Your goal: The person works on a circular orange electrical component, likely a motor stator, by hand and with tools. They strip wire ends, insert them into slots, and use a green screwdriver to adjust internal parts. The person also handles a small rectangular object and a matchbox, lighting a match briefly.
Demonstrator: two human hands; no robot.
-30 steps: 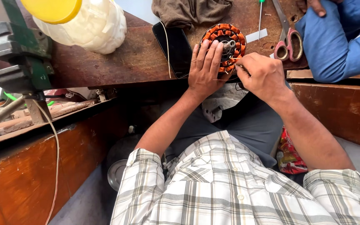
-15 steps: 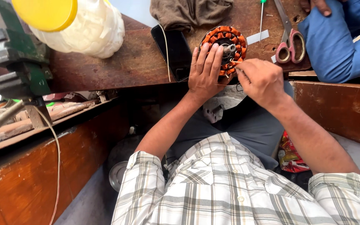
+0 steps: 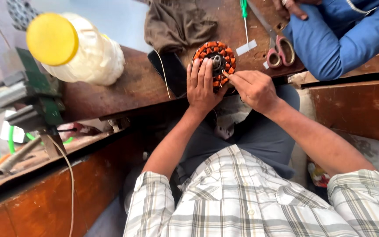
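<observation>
While the wooden workbench (image 3: 123,94) fills the upper middle of the view, its dark brown top carries nearly everything here. Big item first: a clear plastic jar (image 3: 86,55) with a yellow lid (image 3: 51,38) lies on its side at the bench's left end, well apart from the hands. Left of it, a green bench vise (image 3: 33,98) sits at the edge, with a thin cord hanging below. Top right, another person's blue sleeve (image 3: 338,37) leans onto the bench, their hand (image 3: 291,6) just showing at the frame's edge. A crumpled brown cloth (image 3: 178,24) rests at the back, and a dark flat phone (image 3: 169,72) lies just left of the work, a pale wire draped across it.

Now the centre: a round stator (image 3: 216,61), ringed with orange copper windings, sits near the bench's front edge. The left hand (image 3: 202,83) lies flat over its left part, fingers stretched and close together, pressing it down and covering much of that side. The right hand (image 3: 254,87) is closed into a narrow pinch at the stator's lower right rim, gripping something small and thin; I cannot tell what. Red-handled scissors (image 3: 279,50) lie just right of the stator, beside a green-handled screwdriver (image 3: 244,13) and a white tape strip (image 3: 245,47).
</observation>
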